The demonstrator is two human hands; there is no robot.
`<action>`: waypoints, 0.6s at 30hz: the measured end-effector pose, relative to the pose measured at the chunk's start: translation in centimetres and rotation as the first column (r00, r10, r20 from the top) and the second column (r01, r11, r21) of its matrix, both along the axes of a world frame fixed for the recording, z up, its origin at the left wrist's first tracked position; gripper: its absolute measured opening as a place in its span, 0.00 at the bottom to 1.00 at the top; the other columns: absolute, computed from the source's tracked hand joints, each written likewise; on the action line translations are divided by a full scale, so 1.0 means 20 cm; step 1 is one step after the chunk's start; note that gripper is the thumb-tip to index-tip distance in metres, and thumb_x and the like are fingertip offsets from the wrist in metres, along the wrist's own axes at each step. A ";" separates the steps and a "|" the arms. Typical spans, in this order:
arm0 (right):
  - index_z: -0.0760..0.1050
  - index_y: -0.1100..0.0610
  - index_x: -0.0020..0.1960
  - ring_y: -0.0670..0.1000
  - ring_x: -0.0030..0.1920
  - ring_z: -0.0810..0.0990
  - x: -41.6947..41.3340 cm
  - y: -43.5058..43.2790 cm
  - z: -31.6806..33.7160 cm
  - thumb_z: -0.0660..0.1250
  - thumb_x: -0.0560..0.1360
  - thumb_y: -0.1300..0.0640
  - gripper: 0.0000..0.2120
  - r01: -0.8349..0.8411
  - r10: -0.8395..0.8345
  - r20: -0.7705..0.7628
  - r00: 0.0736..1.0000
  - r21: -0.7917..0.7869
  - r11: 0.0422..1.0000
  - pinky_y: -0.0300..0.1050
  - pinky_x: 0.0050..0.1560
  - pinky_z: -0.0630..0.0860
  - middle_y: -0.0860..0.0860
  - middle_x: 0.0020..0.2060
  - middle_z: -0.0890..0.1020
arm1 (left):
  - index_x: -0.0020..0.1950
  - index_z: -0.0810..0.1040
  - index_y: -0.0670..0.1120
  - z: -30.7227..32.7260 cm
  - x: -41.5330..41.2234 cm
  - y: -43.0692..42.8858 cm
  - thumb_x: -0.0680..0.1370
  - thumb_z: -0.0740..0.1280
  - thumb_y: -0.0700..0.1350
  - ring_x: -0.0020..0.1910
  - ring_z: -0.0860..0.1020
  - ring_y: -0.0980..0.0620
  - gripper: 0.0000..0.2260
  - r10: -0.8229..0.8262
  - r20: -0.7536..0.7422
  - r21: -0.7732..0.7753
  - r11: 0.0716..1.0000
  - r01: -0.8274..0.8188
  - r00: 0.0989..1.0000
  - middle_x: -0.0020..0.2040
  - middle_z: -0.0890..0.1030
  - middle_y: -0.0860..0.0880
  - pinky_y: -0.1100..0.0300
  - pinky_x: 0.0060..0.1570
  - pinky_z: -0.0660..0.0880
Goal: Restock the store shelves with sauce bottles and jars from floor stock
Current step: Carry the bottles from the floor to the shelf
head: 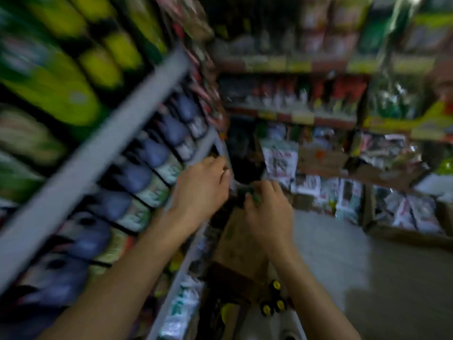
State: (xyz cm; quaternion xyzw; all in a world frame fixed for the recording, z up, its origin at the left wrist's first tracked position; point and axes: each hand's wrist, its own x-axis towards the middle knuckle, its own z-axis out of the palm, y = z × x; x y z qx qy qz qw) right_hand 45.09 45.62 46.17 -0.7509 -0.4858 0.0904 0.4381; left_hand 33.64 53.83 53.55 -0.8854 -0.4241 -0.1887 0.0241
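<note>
A single head-worn wide-angle camera looks forward and down an aisle, tilted, close to the shelf [93,153] on its left; the floor [343,253] lies below, all blurred.

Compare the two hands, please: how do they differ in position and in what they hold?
The left hand is higher in the picture, its fingertips at the grey shelf edge; the right hand is lower, over the brown carton. The right hand's fingers curl round a small dark green object; whether the left hand holds anything is lost in blur. Both are bare, seen from the back, and close together.
</note>
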 end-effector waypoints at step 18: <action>0.79 0.60 0.51 0.56 0.42 0.80 -1.26 0.35 2.50 0.64 0.76 0.61 0.07 -0.559 0.666 0.198 0.719 0.735 0.385 0.52 0.41 0.76 0.55 0.42 0.82 | 0.41 0.80 0.47 2.12 -1.43 -0.66 0.76 0.64 0.46 0.32 0.74 0.60 0.08 0.372 0.598 0.345 0.679 -0.647 0.710 0.33 0.78 0.56 0.67 0.32 0.64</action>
